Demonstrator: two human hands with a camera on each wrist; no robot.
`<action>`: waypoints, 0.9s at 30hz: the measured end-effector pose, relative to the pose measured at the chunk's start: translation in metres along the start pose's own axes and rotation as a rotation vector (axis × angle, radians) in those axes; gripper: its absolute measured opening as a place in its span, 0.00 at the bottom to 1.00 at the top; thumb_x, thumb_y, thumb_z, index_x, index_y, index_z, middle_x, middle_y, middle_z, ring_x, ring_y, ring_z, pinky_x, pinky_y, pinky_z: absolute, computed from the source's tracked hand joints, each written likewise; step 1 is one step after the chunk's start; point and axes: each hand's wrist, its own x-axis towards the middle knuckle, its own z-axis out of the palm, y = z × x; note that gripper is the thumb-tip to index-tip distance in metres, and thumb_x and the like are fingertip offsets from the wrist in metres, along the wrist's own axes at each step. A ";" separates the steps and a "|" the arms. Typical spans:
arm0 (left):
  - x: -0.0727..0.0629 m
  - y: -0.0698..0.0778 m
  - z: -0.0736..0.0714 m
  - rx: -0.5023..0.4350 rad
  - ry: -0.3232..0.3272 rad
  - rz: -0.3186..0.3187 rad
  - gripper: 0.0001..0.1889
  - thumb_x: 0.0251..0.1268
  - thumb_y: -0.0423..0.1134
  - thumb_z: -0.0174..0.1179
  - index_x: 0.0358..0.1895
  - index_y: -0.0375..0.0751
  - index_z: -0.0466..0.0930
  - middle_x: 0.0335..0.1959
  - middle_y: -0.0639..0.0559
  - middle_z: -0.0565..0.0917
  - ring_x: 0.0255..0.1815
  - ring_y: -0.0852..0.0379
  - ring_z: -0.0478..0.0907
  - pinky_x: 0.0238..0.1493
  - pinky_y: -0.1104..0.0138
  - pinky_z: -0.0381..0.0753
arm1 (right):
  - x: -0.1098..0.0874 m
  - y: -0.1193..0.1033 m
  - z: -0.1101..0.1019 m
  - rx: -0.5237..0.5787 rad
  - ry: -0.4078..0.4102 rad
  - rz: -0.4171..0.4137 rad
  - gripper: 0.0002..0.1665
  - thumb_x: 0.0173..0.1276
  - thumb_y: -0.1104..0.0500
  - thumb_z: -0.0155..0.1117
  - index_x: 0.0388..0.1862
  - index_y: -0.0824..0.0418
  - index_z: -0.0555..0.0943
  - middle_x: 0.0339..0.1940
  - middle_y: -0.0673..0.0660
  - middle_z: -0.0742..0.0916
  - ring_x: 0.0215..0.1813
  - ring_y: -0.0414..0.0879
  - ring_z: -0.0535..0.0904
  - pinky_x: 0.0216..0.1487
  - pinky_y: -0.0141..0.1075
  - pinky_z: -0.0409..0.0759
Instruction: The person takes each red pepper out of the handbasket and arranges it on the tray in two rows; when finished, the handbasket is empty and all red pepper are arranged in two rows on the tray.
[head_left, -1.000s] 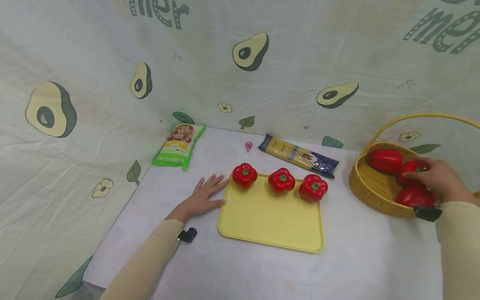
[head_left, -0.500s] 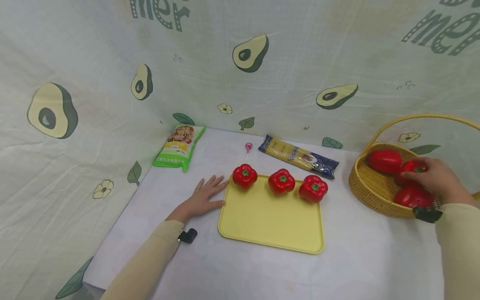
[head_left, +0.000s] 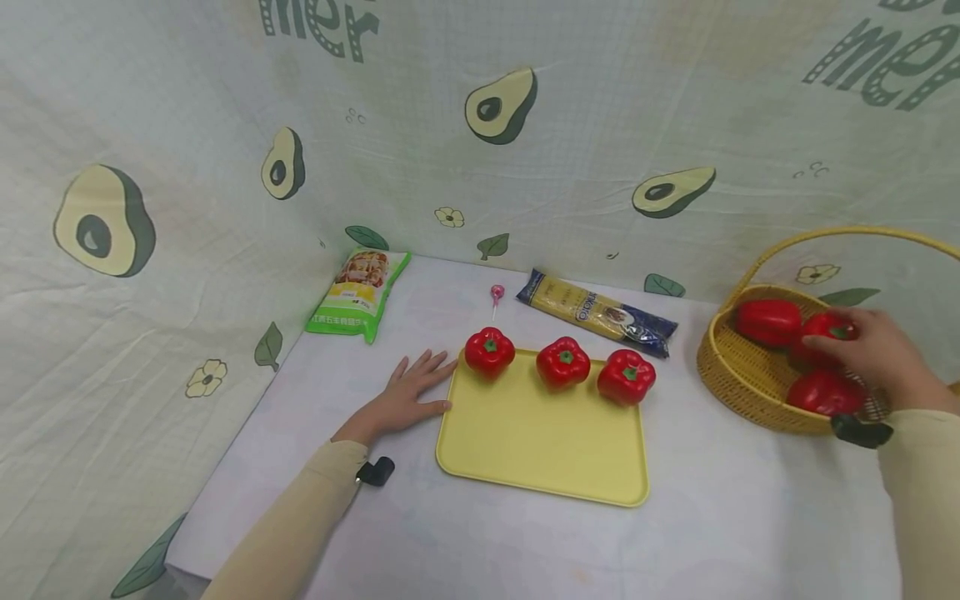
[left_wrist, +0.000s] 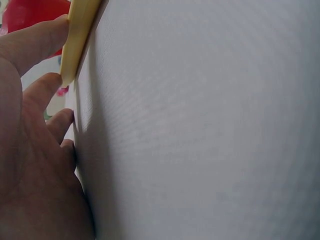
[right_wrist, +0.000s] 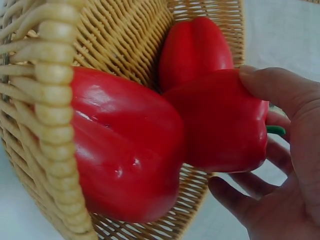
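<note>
My right hand (head_left: 881, 354) holds a red bell pepper (right_wrist: 220, 122) with a green stem in the wicker basket (head_left: 731, 383), its thumb on one side and fingers round the other. Two more red peppers lie in the basket: one at the near side (right_wrist: 127, 150), one at the back (head_left: 768, 322). My left hand (head_left: 405, 396) rests flat on the table, fingers spread, with thumb and forefinger at the left edge of the yellow tray (head_left: 540, 450). Three red bell peppers stand in a row along the tray's far edge: left (head_left: 489, 352), middle (head_left: 562, 362), right (head_left: 627, 377).
Behind the tray lie a pink lollipop (head_left: 497, 293) and a blue and gold pasta packet (head_left: 596, 312). A green food bag (head_left: 358, 292) sits at the back left. The basket's tall handle (head_left: 847, 232) arches over it, and a patterned cloth (head_left: 570, 167) hangs behind the table.
My right hand and the pepper it holds have shifted slightly, the pepper showing a little higher in the basket. My left hand, the tray and its peppers stay put.
</note>
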 end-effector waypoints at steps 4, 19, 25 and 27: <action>0.000 0.000 0.000 -0.007 -0.001 0.003 0.40 0.71 0.59 0.59 0.82 0.58 0.55 0.84 0.53 0.49 0.85 0.49 0.33 0.79 0.45 0.24 | -0.002 -0.004 -0.002 -0.025 0.019 -0.009 0.59 0.72 0.32 0.58 0.75 0.78 0.53 0.60 0.85 0.58 0.55 0.79 0.59 0.50 0.75 0.70; 0.000 -0.004 0.000 -0.013 0.000 0.020 0.41 0.71 0.60 0.59 0.82 0.58 0.54 0.84 0.52 0.49 0.85 0.47 0.34 0.79 0.43 0.24 | -0.015 -0.023 -0.006 -0.068 0.089 -0.060 0.57 0.73 0.32 0.56 0.78 0.75 0.53 0.64 0.85 0.56 0.59 0.82 0.55 0.55 0.79 0.62; 0.000 -0.004 -0.001 -0.020 -0.008 0.016 0.41 0.71 0.60 0.59 0.82 0.59 0.53 0.84 0.53 0.48 0.85 0.49 0.33 0.79 0.45 0.24 | -0.024 -0.029 -0.004 -0.101 0.123 -0.092 0.54 0.74 0.36 0.58 0.78 0.75 0.54 0.64 0.84 0.57 0.58 0.81 0.57 0.52 0.78 0.67; 0.000 -0.004 -0.001 -0.021 -0.011 0.014 0.41 0.71 0.61 0.59 0.82 0.59 0.53 0.84 0.54 0.48 0.85 0.49 0.32 0.79 0.46 0.23 | -0.026 -0.030 -0.003 -0.093 0.129 -0.099 0.53 0.74 0.36 0.59 0.78 0.74 0.54 0.65 0.84 0.57 0.58 0.81 0.56 0.50 0.78 0.69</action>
